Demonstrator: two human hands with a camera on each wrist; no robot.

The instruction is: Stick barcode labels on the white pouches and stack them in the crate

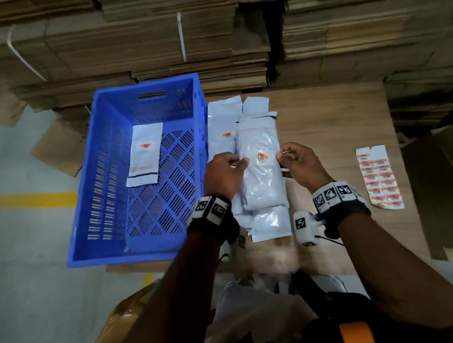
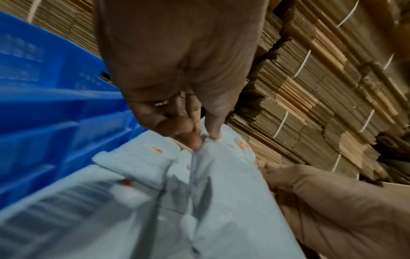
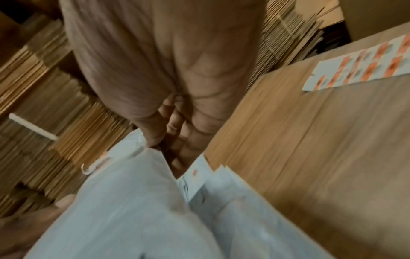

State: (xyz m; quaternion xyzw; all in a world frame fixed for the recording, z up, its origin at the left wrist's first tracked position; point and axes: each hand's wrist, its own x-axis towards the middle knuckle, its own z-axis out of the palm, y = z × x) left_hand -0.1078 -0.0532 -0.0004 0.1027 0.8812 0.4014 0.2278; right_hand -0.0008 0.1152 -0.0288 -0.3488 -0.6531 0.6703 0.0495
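Both hands hold one white pouch (image 1: 260, 167) just above the pile of pouches (image 1: 226, 132) on the wooden table (image 1: 334, 121). Left hand (image 1: 224, 175) pinches the pouch's left edge, thumb and fingers (image 2: 188, 135) clamped together on the plastic, clear in the left wrist view. Right hand (image 1: 300, 163) grips the right edge, thumb on top, fingers (image 3: 184, 138) curled under the pouch; a thin white strip shows at its fingertips, cannot tell what it is. Held pouch runs lengthwise away from the person, with a small orange and white label (image 1: 261, 157) stuck near its middle, slightly crooked. Blue crate (image 1: 102, 167) sits on the table's left, touching or just beside the pile; one labelled pouch (image 1: 144, 155) lies flat on its perforated floor toward the far end. Another pouch in the pile shows an orange label (image 1: 226, 134). Label sheet (image 1: 379, 177) with rows of orange labels lies flat on the table to the right, well apart from the hands. Strapped stacks of flattened cardboard (image 1: 150, 39) stand behind the table. Wrist views blurred.
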